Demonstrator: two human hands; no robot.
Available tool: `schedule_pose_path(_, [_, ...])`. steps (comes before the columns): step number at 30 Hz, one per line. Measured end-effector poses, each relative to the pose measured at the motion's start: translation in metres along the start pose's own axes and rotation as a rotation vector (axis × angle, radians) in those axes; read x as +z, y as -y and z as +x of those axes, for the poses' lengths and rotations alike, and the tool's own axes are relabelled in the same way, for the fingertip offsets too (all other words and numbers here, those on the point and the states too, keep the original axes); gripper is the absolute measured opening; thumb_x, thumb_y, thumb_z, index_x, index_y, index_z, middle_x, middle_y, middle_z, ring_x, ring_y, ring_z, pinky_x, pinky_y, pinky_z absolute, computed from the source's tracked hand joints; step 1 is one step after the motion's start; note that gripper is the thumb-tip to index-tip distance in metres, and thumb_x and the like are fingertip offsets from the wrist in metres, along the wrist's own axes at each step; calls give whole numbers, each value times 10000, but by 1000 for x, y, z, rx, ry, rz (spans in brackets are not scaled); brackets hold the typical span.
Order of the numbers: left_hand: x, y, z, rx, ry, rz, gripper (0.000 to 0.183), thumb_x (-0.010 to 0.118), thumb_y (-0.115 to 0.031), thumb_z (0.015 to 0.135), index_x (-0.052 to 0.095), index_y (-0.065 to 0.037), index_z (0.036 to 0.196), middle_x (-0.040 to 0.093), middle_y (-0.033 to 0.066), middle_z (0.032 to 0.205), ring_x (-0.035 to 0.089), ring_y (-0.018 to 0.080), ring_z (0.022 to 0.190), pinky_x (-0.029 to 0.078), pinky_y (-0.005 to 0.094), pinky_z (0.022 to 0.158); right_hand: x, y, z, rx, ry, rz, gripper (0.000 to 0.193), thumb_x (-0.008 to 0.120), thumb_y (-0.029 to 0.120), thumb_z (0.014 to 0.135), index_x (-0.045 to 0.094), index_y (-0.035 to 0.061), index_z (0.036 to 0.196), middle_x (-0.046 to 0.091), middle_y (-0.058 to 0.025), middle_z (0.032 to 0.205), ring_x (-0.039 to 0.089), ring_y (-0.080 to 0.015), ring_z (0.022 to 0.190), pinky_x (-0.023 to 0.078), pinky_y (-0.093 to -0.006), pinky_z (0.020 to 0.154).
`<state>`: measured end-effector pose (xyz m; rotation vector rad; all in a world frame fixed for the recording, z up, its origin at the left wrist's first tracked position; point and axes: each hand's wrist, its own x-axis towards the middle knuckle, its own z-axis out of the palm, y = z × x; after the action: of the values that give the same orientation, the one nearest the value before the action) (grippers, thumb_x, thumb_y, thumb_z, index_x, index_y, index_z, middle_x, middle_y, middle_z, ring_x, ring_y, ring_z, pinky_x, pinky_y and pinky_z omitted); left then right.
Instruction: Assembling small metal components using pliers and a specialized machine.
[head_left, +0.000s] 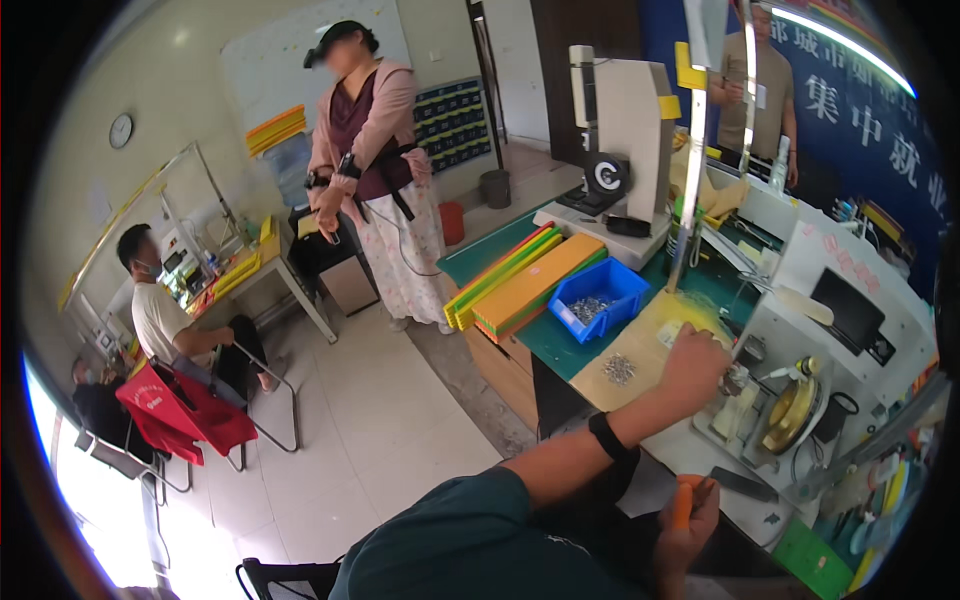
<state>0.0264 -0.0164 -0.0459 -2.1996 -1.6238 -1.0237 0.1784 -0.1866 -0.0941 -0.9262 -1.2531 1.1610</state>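
My left hand reaches over the bench beside a small machine with a round, yellowish wheel-like part. Its fingers are curled closed, and whatever they may hold is hidden. Lower down, close to my body, my right hand is closed around a slim orange handle-like piece, too little of which shows to tell its kind. To the left of my left hand, a pile of small metal parts lies on brown paper. A blue bin behind it holds more small metal parts.
Orange, yellow and green trays are stacked left of the bin. A microscope-like device stands at the back. A dark flat object lies near my right hand. One person stands beyond the bench; others are farther off.
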Motion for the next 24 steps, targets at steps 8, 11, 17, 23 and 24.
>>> schedule_pose_path(8, [-4, -1, -7, -11, -56, -92, 133, 656, -64, 796, 751, -140, 743, 665, 74, 746, 621, 285, 827, 405, 427, 821, -4, 22, 13, 89, 203, -15, 109, 624, 94, 1029, 660, -7, 1052, 521, 28, 727, 440, -40, 602, 320, -226, 559])
schedule_pose_path(11, [-7, -1, -7, 0, -74, -99, 125, 658, -61, 790, 751, -128, 739, 660, 83, 736, 614, 287, 814, 399, 425, 809, 0, 22, 11, 6, 257, -76, 212, 641, 214, 1053, 622, 4, 1081, 458, 62, 691, 371, -16, 542, 268, -201, 503])
schedule_pose_path(17, [5, 3, -5, 14, -71, -127, 126, 654, -68, 804, 762, -121, 842, 661, 86, 718, 629, 275, 824, 400, 421, 822, 8, 24, -9, 142, 124, -32, 178, 643, 177, 1042, 651, 0, 1055, 524, 39, 717, 430, -30, 588, 297, -213, 541])
schedule_pose_path(23, [2, 2, -12, -38, 23, -78, 121, 632, -110, 846, 727, -103, 920, 677, 72, 734, 653, 246, 848, 414, 417, 880, 31, 8, -22, 165, 41, -152, 194, 588, 191, 1067, 643, 6, 1047, 466, 54, 643, 398, -30, 546, 267, -221, 516])
schedule_pose_path(24, [-2, 5, -11, -45, 57, -61, 103, 623, -118, 856, 716, -98, 896, 680, 68, 739, 655, 243, 851, 416, 416, 897, 35, 8, -20, 168, 36, -158, 201, 585, 194, 1068, 641, 1, 1054, 465, 53, 639, 396, -30, 542, 265, -221, 514])
